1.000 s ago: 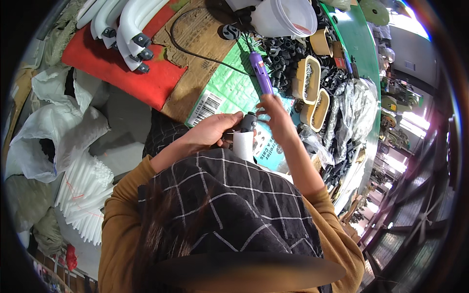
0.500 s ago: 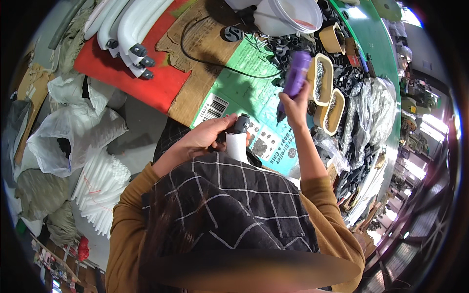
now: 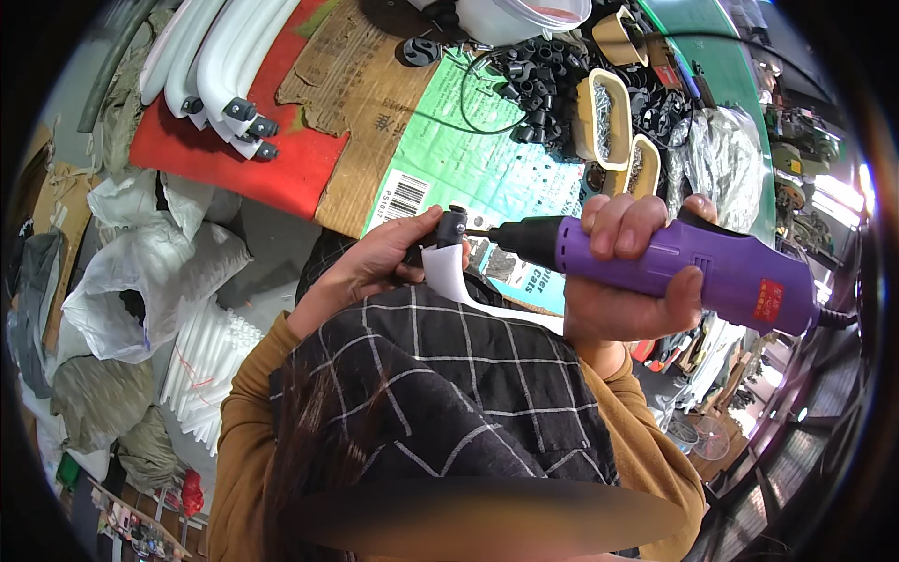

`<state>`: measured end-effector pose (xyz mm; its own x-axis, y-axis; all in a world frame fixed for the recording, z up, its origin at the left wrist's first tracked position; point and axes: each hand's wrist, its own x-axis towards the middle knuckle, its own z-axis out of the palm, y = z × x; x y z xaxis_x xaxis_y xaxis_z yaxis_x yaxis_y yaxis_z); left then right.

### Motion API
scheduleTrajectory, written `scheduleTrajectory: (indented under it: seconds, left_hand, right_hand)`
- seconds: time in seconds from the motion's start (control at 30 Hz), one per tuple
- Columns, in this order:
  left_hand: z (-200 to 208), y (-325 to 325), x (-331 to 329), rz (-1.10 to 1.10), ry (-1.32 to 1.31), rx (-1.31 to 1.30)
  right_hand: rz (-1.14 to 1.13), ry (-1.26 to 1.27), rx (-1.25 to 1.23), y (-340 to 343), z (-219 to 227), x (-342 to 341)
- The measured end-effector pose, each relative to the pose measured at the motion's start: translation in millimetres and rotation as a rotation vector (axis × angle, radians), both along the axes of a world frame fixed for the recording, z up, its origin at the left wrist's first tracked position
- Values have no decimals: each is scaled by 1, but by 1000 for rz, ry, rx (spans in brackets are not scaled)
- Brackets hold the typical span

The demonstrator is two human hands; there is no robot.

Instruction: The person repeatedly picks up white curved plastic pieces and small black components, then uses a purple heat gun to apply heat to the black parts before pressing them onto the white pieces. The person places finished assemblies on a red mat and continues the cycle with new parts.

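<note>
My right hand (image 3: pixel 629 272) is wrapped round a purple electric screwdriver (image 3: pixel 698 272) with a black nose, lying almost level. Its bit reaches left to a small black plastic fitting (image 3: pixel 452 228) on the end of a white tube (image 3: pixel 446 272). Whether the bit sits in a screw is too small to tell. My left hand (image 3: pixel 379 251) grips that fitting from the left, fingers curled behind it. The tube runs down and right over my dark checked apron and passes behind the right hand.
Finished-looking white curved tubes (image 3: pixel 220 70) with black ends lie on a red sheet (image 3: pixel 290 173) at the far left. Beyond my hands are black plastic parts (image 3: pixel 538 89) in a heap, tan screw trays (image 3: pixel 587 117), and a white bucket (image 3: pixel 501 26). White bags (image 3: pixel 140 281) stand at left.
My right hand has turned the screwdriver from upright to level and brought its bit leftward to the black fitting. The left hand still holds the fitting in nearly the same place.
</note>
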<state>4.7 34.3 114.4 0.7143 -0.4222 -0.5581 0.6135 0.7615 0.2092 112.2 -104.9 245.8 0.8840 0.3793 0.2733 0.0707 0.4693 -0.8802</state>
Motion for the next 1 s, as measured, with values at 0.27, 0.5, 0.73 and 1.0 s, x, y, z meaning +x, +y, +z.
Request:
scheduleTrajectory:
  seconds: [0.27,0.5,0.73,1.0]
  left_hand:
    - [-3,-3,0,0,28,55]
    - [-6,-4,-1,29,-14,-49]
    - [-7,-8,-1,46,-87,-18]
    - [-10,-9,-1,46,-229,-32]
  right_hand:
    - [6,-32,-2,1,2,0]
    - [118,-109,-21,5,0,-4]
    - [115,-122,-100,7,0,-4]
    - [155,-73,-64,3,4,-3]
